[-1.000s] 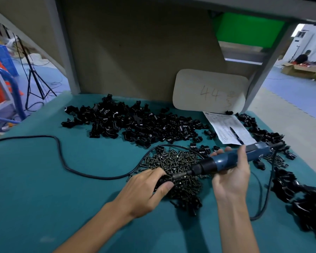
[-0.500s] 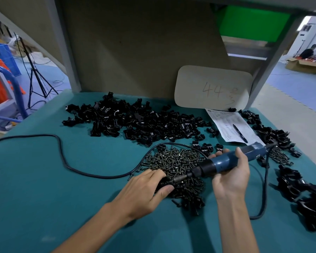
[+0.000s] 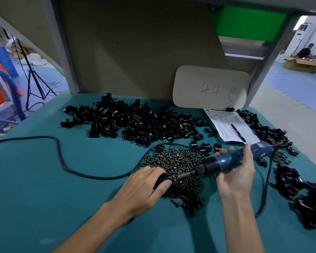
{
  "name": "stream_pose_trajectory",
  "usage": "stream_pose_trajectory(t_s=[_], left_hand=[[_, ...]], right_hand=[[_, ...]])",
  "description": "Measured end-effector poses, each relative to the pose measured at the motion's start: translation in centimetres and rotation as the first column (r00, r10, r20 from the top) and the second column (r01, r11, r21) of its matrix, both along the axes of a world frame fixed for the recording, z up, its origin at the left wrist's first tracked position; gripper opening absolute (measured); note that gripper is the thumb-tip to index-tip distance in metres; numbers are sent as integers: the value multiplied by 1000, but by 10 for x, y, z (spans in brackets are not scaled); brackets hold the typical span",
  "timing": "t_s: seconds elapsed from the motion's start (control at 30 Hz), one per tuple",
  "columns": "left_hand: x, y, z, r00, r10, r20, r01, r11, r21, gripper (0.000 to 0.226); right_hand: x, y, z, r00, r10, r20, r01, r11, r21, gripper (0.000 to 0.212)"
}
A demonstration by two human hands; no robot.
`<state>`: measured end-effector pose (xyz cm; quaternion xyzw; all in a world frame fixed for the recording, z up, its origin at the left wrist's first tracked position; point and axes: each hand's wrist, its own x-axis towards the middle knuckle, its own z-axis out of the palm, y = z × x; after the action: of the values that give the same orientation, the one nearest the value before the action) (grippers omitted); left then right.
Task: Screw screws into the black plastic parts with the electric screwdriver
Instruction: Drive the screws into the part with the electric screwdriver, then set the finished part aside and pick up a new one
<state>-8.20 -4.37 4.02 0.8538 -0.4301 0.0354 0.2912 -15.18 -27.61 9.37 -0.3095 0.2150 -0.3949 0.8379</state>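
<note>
At the frame's centre, the right hand (image 3: 234, 172) grips the blue-bodied electric screwdriver (image 3: 232, 160), its tip meeting a small black plastic part (image 3: 160, 179) pinched in the left hand (image 3: 144, 189) over the heap of dark metal screws (image 3: 179, 161).

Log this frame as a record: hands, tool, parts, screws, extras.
left hand: closed on a black part at the near edge of the screw pile
right hand: gripping the screwdriver
tool: lying nearly flat, tip at the held part
screws: loose pile at table centre
parts: big heap behind the screws; a further heap at the right edge
cable: loops across the table
extras: paper sheet with pen; board marked 44
</note>
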Motion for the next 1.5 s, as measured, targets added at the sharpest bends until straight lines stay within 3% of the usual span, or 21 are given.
stream_pose_trajectory(t_s=[0.07,0.13,0.23,0.3,0.47,0.6,0.83,0.93,1.1,1.23,1.37,1.5], left_hand=[[2,3,-1,998,30,-46,-31,999,-17,50],[6,7,-3,993,57,-102,-62,997,-52,44],[11,8,-5,980,95,-174,-114,988,-102,33],[15,7,-8,972,135,-194,-162,978,-132,20],[23,11,-12,941,239,-240,-286,940,-187,15],[26,11,-13,911,298,-284,-357,915,-187,15],[23,4,-12,862,323,-391,-410,898,-161,22],[27,8,-8,855,378,-354,-450,881,-145,22],[56,57,-7,783,585,-211,-618,771,-153,18],[94,145,-31,622,783,-22,-783,622,-3,23],[122,231,-65,447,895,19,-895,447,1,26],[138,264,-84,461,887,31,-886,462,-42,26]], right_hand=[[-6,-13,3,999,23,-49,-24,999,-37,56],[-15,-27,6,971,69,-227,-107,981,-162,44],[-32,-39,-1,797,-5,-604,-301,863,-405,39],[-43,-37,-11,688,-89,-720,-408,773,-486,33],[-55,-34,-38,460,-395,-795,-558,568,-605,27],[-51,-33,-47,383,-447,-808,-583,562,-587,34],[-40,-32,-60,274,-496,-824,-665,521,-535,79],[-38,-33,-58,262,-505,-823,-695,493,-524,94],[-39,-30,-62,281,-482,-830,-683,506,-526,95],[-39,-29,-64,304,-468,-830,-676,508,-535,94],[-39,-30,-66,323,-456,-829,-661,518,-543,93],[-38,-33,-68,325,-458,-828,-657,521,-546,94]])
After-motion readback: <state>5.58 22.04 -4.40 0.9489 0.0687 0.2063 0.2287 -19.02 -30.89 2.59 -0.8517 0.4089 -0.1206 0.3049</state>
